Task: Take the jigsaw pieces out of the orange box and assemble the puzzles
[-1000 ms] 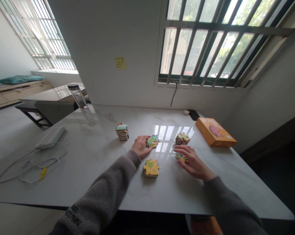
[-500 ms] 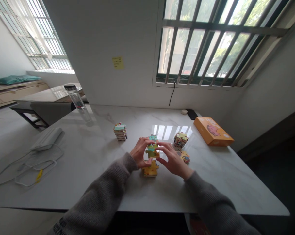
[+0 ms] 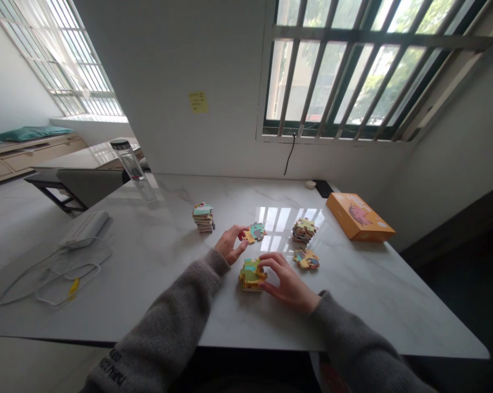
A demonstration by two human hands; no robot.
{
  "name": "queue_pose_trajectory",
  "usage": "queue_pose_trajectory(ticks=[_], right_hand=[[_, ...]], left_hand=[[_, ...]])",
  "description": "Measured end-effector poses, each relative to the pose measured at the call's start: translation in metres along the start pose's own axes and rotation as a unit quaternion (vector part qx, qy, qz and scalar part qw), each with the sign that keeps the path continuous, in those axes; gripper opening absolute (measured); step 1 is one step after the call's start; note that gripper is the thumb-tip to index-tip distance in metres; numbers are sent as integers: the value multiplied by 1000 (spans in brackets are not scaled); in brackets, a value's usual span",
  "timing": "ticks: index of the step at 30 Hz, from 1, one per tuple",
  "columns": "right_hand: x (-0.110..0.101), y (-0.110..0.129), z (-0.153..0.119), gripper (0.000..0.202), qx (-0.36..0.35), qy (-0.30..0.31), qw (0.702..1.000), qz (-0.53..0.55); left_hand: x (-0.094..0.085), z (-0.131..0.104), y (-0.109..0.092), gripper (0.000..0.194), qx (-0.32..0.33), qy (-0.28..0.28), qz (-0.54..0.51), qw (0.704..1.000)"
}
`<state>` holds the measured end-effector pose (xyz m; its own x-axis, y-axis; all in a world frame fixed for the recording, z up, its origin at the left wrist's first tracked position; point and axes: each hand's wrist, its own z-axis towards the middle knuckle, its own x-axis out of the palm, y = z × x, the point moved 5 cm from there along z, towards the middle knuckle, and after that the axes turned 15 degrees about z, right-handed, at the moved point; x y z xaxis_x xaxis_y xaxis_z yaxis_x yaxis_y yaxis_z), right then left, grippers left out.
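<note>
My right hand point(image 3: 287, 283) grips the right side of a green and yellow puzzle piece point(image 3: 251, 268) between thumb and fingers. That piece lies over a small stack of yellow pieces point(image 3: 251, 288) close to me; whether it rests flat cannot be made out. My left hand point(image 3: 231, 244) is farther out, thumb and index finger apart at the left edge of some teal and orange puzzle pieces point(image 3: 256, 232). Whether its fingertips touch them is unclear. Beyond my right hand lie a few loose puzzle pieces point(image 3: 306, 258), beside a tall stack of pieces point(image 3: 304, 231).
Another tall puzzle stack point(image 3: 203, 218) stands to the left. An orange box point(image 3: 358, 217), a black phone-like slab point(image 3: 323, 189) and a small white object point(image 3: 310, 184) are at the back right. A glass bottle point(image 3: 129, 161), a white device point(image 3: 85, 229) and its cable point(image 3: 49, 299) are on the left.
My left hand has let go of the green puzzle piece and moved up to the teal and orange pieces. My right hand has brought the green piece down over the near stack.
</note>
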<state>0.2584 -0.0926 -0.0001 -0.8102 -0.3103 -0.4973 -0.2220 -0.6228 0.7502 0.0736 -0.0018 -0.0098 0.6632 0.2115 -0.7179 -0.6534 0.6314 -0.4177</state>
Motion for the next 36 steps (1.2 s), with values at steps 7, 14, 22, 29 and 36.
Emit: queue_pose_trajectory(ticks=[7,14,22,29,36], right_hand=[[5,-3,0,25,21,32,999,-2],[8,-8,-2,33,15,42,998,-32],[9,-7,-3,31,15,36,999,-32],[-14,-8,-4,30,18,-118,993,24],[-28,-20,-2,35,41,-208,972,106]], left_hand=[[12,3,20,20,-13,9,64,998],[30,11,21,38,-40,65,187,979],[35,14,23,36,-68,76,193,976],[4,13,6,35,-2,-44,100,994],[-20,1,-43,44,109,-40,5,993]])
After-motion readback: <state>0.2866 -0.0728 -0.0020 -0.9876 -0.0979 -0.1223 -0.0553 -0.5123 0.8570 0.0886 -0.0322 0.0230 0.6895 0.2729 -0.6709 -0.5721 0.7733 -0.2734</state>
